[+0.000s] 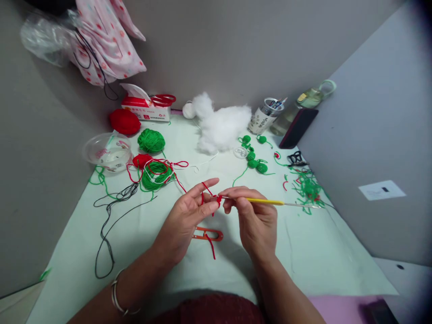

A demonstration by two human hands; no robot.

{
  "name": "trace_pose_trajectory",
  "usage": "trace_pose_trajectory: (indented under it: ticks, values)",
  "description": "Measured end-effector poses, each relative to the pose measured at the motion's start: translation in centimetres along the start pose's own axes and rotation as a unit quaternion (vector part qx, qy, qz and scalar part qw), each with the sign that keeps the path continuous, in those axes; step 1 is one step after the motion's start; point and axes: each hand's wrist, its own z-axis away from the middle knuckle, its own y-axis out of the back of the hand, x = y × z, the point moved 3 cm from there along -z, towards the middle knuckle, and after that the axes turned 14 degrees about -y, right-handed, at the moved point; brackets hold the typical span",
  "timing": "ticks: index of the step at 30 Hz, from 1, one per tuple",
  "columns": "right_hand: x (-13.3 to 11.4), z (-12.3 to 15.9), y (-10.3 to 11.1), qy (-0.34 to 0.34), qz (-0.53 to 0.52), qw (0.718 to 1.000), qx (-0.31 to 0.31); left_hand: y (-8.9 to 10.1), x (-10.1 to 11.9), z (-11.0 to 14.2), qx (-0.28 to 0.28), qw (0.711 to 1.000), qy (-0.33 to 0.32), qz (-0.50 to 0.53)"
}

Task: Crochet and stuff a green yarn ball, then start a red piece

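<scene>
Between thumb and fingers, my left hand pinches a small piece of red crochet. Red yarn loops over its raised index finger and runs back to the left. My right hand grips a crochet hook with a yellow handle, its tip at the red piece and its thin metal rear end pointing right. Just below my left hand lies a pair of orange thread snips, partly hidden by the hand. A short red yarn tail hangs in front of the snips.
White stuffing lies at the back. Green yarn balls, a red ball and a plastic bowl stand left, near black cord. Small green crocheted balls, yarn scraps, a pen tin and a phone are right.
</scene>
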Motion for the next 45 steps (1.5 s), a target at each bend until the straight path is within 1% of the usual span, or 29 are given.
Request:
trace_pose_trajectory:
  ticks: [3, 6, 9, 11, 14, 18, 22, 24, 25, 26, 27, 28, 30, 31, 32, 33, 34, 36, 37, 39, 40, 41, 42, 44, 45]
  values:
    - [-0.2, 0.1, -0.2, 0.022, 0.022, 1.000, 0.005, 0.1, -0.2, -0.1, 0.019, 1.000, -0.015, -0.006]
    - [-0.5, 0.3, -0.5, 0.057, 0.056, 0.997, 0.004, -0.2, -0.3, -0.2, 0.026, 0.999, -0.025, 0.013]
    - [-0.7, 0.5, -0.5, 0.092, 0.108, 0.990, 0.013, -0.6, -0.4, -0.3, 0.022, 0.999, 0.000, 0.041]
    - [-0.7, 0.5, -0.4, 0.096, 0.114, 0.989, 0.016, -0.5, -0.4, -0.3, 0.015, 0.997, 0.028, 0.066]
    - [-0.4, 0.3, 0.0, 0.072, 0.069, 0.995, 0.019, 0.0, -0.4, -0.3, 0.012, 0.995, 0.051, 0.090]
    - [0.0, -0.2, 0.5, 0.023, 0.005, 1.000, 0.014, 0.8, -0.2, -0.4, 0.008, 0.994, 0.054, 0.090]
    - [0.0, -0.9, 0.9, -0.031, -0.060, 0.998, 0.013, 0.9, 0.0, -0.4, 0.001, 0.995, 0.057, 0.084]
    - [-0.1, -0.9, 0.7, -0.054, -0.062, 0.997, -0.003, 0.7, 0.0, -0.4, 0.006, 0.997, 0.040, 0.065]
    - [-0.1, -0.8, 0.4, -0.053, -0.041, 0.998, -0.016, 0.6, -0.1, -0.4, 0.010, 0.999, 0.019, 0.047]
    - [-0.3, -0.6, 0.2, -0.039, 0.001, 0.999, -0.022, 0.5, -0.1, -0.4, 0.017, 0.999, -0.007, 0.027]
    - [-0.4, -0.3, -0.1, -0.007, 0.060, 0.998, -0.019, 0.4, -0.2, -0.4, 0.024, 0.999, -0.034, 0.007]
    - [-0.7, 0.1, -0.4, 0.039, 0.131, 0.991, -0.005, 0.3, -0.3, -0.3, 0.029, 0.998, -0.054, -0.009]
    - [-1.1, 1.0, -0.9, 0.141, 0.256, 0.956, 0.041, 0.1, -0.7, -0.2, 0.035, 0.997, -0.065, -0.020]
    - [-1.2, 1.3, -1.0, 0.176, 0.287, 0.940, 0.057, 0.1, -0.9, -0.2, 0.035, 0.998, -0.058, -0.018]
    - [-1.3, 1.4, -1.0, 0.193, 0.291, 0.935, 0.065, 0.1, -1.0, -0.2, 0.032, 0.998, -0.048, -0.014]
    - [-1.2, 1.4, -0.9, 0.189, 0.271, 0.942, 0.062, 0.2, -1.0, -0.2, 0.028, 0.999, -0.038, -0.010]
    - [-1.1, 1.2, -0.6, 0.166, 0.230, 0.957, 0.054, 0.2, -0.9, -0.2, 0.023, 0.999, -0.028, -0.007]
    - [-0.7, 0.5, 0.0, 0.087, 0.121, 0.989, 0.022, 0.2, -0.6, -0.3, 0.007, 1.000, -0.008, -0.006]
    - [-0.5, 0.1, 0.3, 0.046, 0.067, 0.997, 0.005, 0.2, -0.3, -0.3, 0.001, 1.000, 0.000, -0.007]
    - [-0.3, -0.4, 0.6, -0.013, -0.010, 0.999, -0.027, 0.3, 0.2, -0.4, -0.002, 1.000, 0.010, -0.011]
    - [-0.2, -0.5, 0.6, -0.026, -0.025, 0.999, -0.038, 0.3, 0.3, -0.3, 0.000, 1.000, 0.011, -0.013]
    - [-0.3, -0.4, 0.5, -0.026, -0.022, 0.999, -0.040, 0.3, 0.5, -0.3, 0.005, 1.000, 0.008, -0.016]
    - [-0.4, -0.3, 0.5, -0.013, -0.003, 0.999, -0.035, 0.4, 0.5, -0.3, 0.010, 1.000, 0.003, -0.020]
    - [-0.8, 0.2, 0.3, 0.052, 0.075, 0.996, -0.019, 0.5, 0.4, -0.2, 0.018, 0.999, -0.017, -0.028]
    - [-1.0, 0.6, 0.1, 0.098, 0.132, 0.986, -0.013, 0.5, 0.3, -0.1, 0.022, 0.999, -0.029, -0.030]
